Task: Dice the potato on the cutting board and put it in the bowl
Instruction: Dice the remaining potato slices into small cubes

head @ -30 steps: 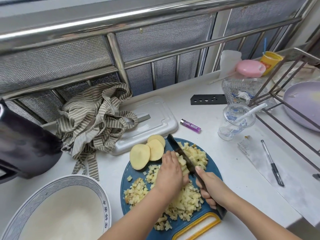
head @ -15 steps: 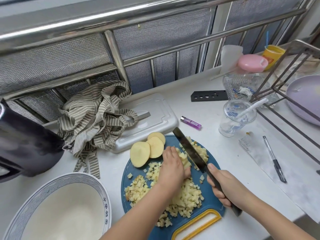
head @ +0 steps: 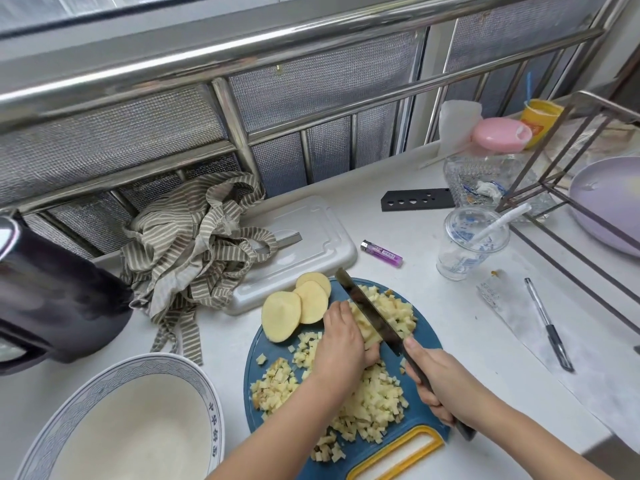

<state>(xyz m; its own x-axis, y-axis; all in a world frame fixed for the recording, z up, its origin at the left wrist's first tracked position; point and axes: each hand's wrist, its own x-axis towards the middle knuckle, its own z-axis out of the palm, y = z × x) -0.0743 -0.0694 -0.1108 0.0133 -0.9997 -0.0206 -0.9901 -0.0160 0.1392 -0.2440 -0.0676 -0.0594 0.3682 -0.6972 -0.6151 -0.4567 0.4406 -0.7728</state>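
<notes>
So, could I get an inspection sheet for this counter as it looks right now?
Surface: white counter, a few crumbs near the cup.
Job's things: blue board with dice and three slices; bowl beside it, no potato seen inside.
Clutter: cloth, tray, lighter, pen, jug.
Grippers: left hand holds potato strips; right hand grips knife beside them.
Cables: nothing seen.
Surroundings: steel railing with mesh behind, wire rack at right.

The right hand (head: 440, 386) grips the knife (head: 370, 313) beside the left hand (head: 341, 344), which holds potato (head: 362, 322) on the cutting board (head: 273, 351).
</notes>
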